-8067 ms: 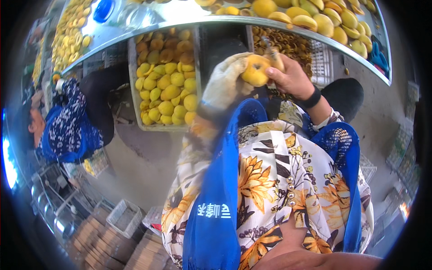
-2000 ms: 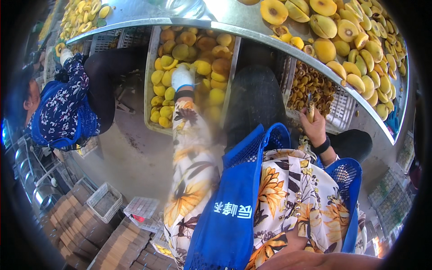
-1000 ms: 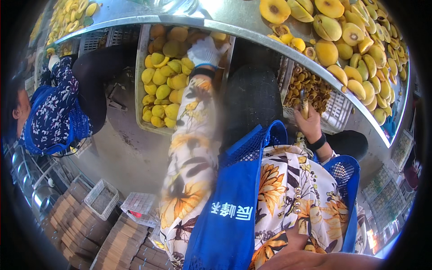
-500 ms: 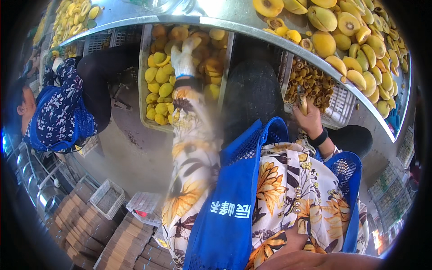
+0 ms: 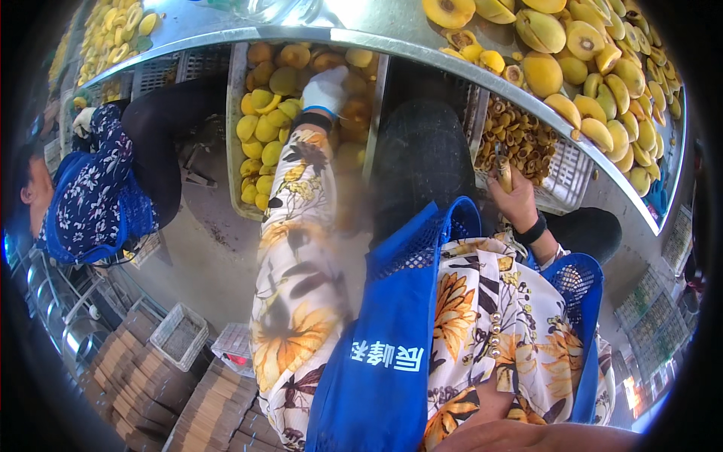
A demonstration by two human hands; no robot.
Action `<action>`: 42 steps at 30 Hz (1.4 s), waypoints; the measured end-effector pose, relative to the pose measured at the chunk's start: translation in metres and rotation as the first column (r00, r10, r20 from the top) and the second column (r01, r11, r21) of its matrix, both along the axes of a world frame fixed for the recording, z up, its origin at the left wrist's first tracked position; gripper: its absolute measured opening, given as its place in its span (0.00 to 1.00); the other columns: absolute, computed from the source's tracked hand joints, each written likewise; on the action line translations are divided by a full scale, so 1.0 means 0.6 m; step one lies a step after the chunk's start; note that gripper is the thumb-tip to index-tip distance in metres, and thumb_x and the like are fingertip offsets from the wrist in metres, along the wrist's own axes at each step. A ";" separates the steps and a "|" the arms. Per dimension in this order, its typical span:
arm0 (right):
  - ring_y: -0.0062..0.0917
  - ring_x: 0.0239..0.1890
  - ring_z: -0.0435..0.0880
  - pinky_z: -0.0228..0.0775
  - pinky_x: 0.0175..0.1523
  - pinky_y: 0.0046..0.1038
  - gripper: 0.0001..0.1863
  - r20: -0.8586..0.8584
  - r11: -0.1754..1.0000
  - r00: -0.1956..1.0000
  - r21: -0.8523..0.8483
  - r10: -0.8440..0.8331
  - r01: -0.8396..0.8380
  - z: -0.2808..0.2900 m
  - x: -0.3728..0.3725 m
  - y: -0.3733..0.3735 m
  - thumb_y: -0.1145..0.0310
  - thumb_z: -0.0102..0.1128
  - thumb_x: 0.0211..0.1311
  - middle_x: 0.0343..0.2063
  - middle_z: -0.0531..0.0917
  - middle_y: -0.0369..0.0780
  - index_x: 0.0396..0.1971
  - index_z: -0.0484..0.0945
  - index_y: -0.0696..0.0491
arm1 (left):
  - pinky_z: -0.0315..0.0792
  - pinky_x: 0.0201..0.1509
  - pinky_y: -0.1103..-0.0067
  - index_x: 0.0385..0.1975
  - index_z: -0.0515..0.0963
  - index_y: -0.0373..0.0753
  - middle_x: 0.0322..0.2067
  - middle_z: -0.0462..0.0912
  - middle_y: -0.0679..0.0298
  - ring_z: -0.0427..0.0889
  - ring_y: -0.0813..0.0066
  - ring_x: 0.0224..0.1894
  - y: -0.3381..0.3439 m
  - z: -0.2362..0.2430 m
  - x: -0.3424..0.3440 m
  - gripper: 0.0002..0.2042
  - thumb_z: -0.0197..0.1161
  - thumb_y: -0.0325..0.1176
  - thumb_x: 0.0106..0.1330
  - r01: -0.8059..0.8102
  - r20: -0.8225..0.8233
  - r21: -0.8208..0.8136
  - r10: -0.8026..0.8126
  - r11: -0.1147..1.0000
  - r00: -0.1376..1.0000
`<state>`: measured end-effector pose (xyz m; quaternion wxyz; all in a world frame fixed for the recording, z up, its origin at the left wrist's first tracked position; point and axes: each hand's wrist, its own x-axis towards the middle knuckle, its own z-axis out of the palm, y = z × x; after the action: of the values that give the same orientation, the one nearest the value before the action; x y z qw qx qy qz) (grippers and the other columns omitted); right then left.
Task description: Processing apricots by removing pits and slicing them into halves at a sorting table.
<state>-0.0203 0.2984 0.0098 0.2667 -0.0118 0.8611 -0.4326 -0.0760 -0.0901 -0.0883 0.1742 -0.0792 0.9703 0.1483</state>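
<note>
Head view: in goes the gloved left hand (image 5: 324,92), among yellow fruit (image 5: 266,129) in the crate (image 5: 232,151), upper left of centre; whether its fingers grip one, can't tell! Right hand (image 5: 517,202) wrapped round a slim tool (image 5: 504,175), right of centre. Halves (image 5: 584,39) already heaped on the table (image 5: 376,16), upper right; plenty of seemingly uncut fruit left.

Left hand (image 5: 324,92): grip unclear; far end of fruit crate (image 5: 234,135) hidden under table (image 5: 399,21).
</note>
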 end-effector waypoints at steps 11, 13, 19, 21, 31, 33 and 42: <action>0.31 0.21 0.77 0.68 0.31 0.28 0.14 -0.115 0.997 0.990 0.017 0.077 -0.076 0.034 -0.011 -0.019 0.67 0.60 0.48 0.19 0.77 0.46 0.34 0.73 0.59 | 0.71 0.36 0.68 0.17 0.77 0.39 0.21 0.78 0.54 0.78 0.57 0.28 0.007 -0.005 -0.061 0.21 0.46 0.48 0.60 -0.194 -0.360 -0.165 0.124 0.967 0.925; 0.33 0.22 0.77 0.69 0.31 0.29 0.14 -0.087 0.993 0.989 0.022 0.116 -0.114 0.022 0.001 -0.019 0.67 0.59 0.48 0.19 0.77 0.47 0.34 0.73 0.59 | 0.72 0.31 0.71 0.10 0.75 0.38 0.13 0.76 0.56 0.79 0.62 0.22 -0.017 -0.066 -0.057 0.27 0.41 0.51 0.61 -0.243 -0.475 -0.263 0.093 0.934 0.875; 0.39 0.23 0.78 0.69 0.31 0.30 0.14 -0.119 0.989 0.985 0.093 0.127 -0.116 0.027 -0.001 -0.008 0.67 0.59 0.48 0.20 0.77 0.49 0.34 0.73 0.59 | 0.71 0.34 0.62 0.32 0.71 0.48 0.36 0.74 0.52 0.77 0.54 0.32 0.072 -0.049 -0.039 0.11 0.50 0.46 0.58 -0.283 -0.368 0.012 0.268 0.959 0.890; 0.40 0.23 0.77 0.68 0.31 0.31 0.14 -0.070 0.992 0.995 0.112 0.067 -0.059 0.030 -0.002 -0.022 0.67 0.59 0.48 0.20 0.77 0.49 0.34 0.72 0.59 | 0.71 0.34 0.61 0.33 0.72 0.47 0.34 0.75 0.53 0.77 0.54 0.33 0.077 -0.020 -0.031 0.11 0.50 0.46 0.58 -0.347 -0.307 -0.046 0.317 0.937 0.897; 0.34 0.20 0.76 0.68 0.30 0.29 0.15 -0.117 0.995 0.989 0.032 0.094 -0.090 0.015 -0.003 -0.013 0.67 0.60 0.47 0.19 0.76 0.48 0.34 0.73 0.59 | 0.61 0.50 0.56 0.49 0.68 0.45 0.49 0.67 0.49 0.66 0.49 0.51 0.057 0.007 -0.013 0.26 0.49 0.56 0.55 -0.269 -0.525 -0.245 0.106 0.932 0.845; 0.32 0.21 0.77 0.68 0.29 0.29 0.14 -0.022 0.995 0.999 0.092 0.031 -0.029 0.016 -0.003 -0.014 0.67 0.60 0.47 0.18 0.76 0.47 0.33 0.73 0.59 | 0.53 0.55 0.51 0.54 0.63 0.48 0.53 0.60 0.47 0.57 0.46 0.56 0.078 -0.036 0.024 0.29 0.50 0.55 0.53 -0.185 -0.487 -0.273 0.030 0.944 0.873; 0.30 0.20 0.78 0.68 0.28 0.28 0.11 -0.034 0.991 0.998 0.120 0.058 -0.054 0.021 -0.006 -0.037 0.67 0.58 0.49 0.17 0.77 0.45 0.28 0.72 0.59 | 0.58 0.52 0.53 0.58 0.56 0.41 0.58 0.57 0.48 0.61 0.44 0.55 0.094 -0.114 -0.001 0.37 0.47 0.61 0.54 -0.407 -0.567 -0.366 0.146 0.837 0.810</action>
<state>-0.0240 0.2760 0.0224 0.2629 -0.0282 0.8895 -0.3727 -0.0768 -0.0339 -0.1566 -0.1420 -0.2211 0.9635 -0.0517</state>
